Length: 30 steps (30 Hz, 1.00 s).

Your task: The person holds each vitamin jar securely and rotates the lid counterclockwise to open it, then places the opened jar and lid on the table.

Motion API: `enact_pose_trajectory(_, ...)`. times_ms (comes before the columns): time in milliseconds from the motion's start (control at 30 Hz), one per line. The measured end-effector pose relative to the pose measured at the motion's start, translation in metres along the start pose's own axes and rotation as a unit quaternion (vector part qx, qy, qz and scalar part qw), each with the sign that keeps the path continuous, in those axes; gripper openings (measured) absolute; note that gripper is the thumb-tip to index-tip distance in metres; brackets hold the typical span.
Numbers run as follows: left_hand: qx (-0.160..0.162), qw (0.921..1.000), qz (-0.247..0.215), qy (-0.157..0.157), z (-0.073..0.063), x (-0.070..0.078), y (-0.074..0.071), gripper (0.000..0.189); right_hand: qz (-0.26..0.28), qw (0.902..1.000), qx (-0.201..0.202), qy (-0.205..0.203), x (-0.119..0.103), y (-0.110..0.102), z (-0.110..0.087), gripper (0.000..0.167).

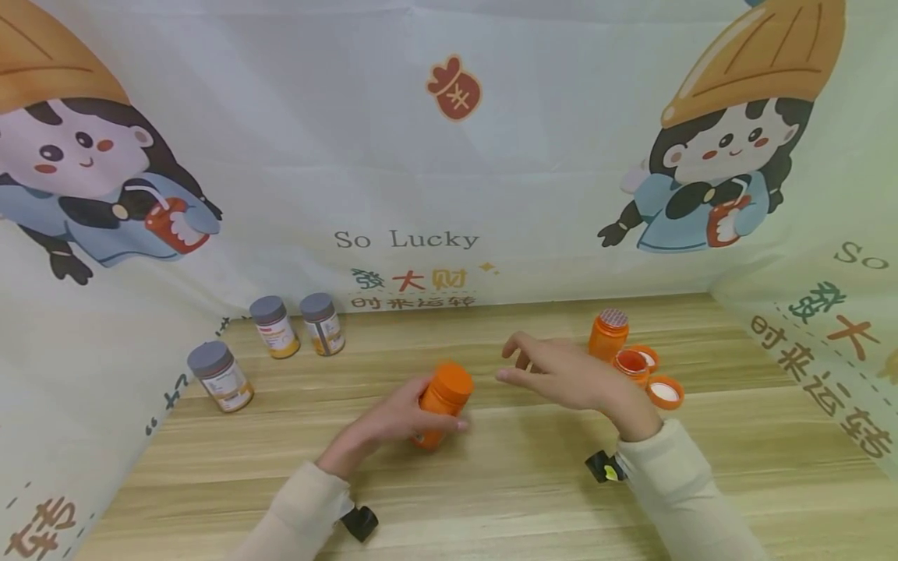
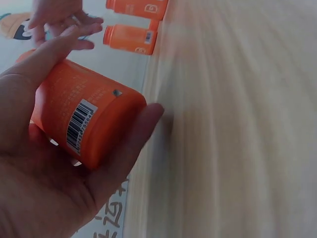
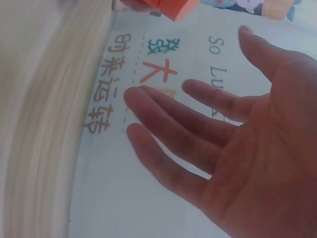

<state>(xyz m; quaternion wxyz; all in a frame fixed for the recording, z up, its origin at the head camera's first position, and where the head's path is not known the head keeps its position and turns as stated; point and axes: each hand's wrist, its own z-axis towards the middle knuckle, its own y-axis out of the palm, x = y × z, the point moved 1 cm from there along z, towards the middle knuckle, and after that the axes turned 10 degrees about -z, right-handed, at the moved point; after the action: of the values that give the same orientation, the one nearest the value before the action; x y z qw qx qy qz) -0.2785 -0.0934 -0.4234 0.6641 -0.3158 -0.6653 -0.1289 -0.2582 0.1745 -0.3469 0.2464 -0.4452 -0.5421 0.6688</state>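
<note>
An orange bottle with its orange cap on is gripped by my left hand, tilted over the middle of the table. In the left wrist view the fingers wrap round the bottle, and a barcode shows near its base. To the right of it my right hand hovers with relaxed, spread fingers and holds nothing; the right wrist view shows its bare palm. Beyond the right hand stand two uncapped orange bottles, one with a patterned seal over its mouth, the other with an open mouth.
Two orange caps lie beside the uncapped bottles, the nearer cap with its white inside up. Three grey-lidded jars stand at the left, among them the nearest jar. A printed cloth walls in the wooden table.
</note>
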Motion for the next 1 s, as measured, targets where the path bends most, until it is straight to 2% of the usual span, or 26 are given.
enact_pose_trajectory(167, -0.032, 0.9982, -0.047, -0.018, -0.002, -0.002, 0.008, 0.056, -0.001, 0.9998, 0.010, -0.019, -0.010, 0.007, 0.005, 0.048)
enact_pose_trajectory(267, -0.043, 0.9973, -0.058, -0.017, -0.002, -0.003, 0.012, 0.058, 0.000, 0.9993, 0.008, -0.035, -0.014, 0.013, 0.008, 0.048)
enact_pose_trajectory(400, -0.040, 0.9967, -0.066, -0.026, -0.002, -0.004, 0.018, 0.060, -0.007, 0.9992, 0.009, -0.038, -0.021, 0.021, 0.011, 0.050)
enact_pose_trajectory(533, -0.034, 0.9961, -0.075, -0.033, -0.003, -0.004, 0.024, 0.061, -0.038, 0.9986, 0.033, -0.018, -0.028, 0.028, 0.013, 0.054)
enact_pose_trajectory(833, -0.026, 0.9969, -0.067, -0.033, -0.005, -0.003, 0.033, 0.058, -0.109, 0.9910, 0.071, 0.031, -0.033, 0.040, 0.016, 0.054)
enact_pose_trajectory(1000, -0.003, 0.9998, -0.011, -0.014, -0.006, 0.000, 0.036, 0.058, -0.125, 0.9862, 0.096, 0.050, -0.036, 0.045, 0.018, 0.056)
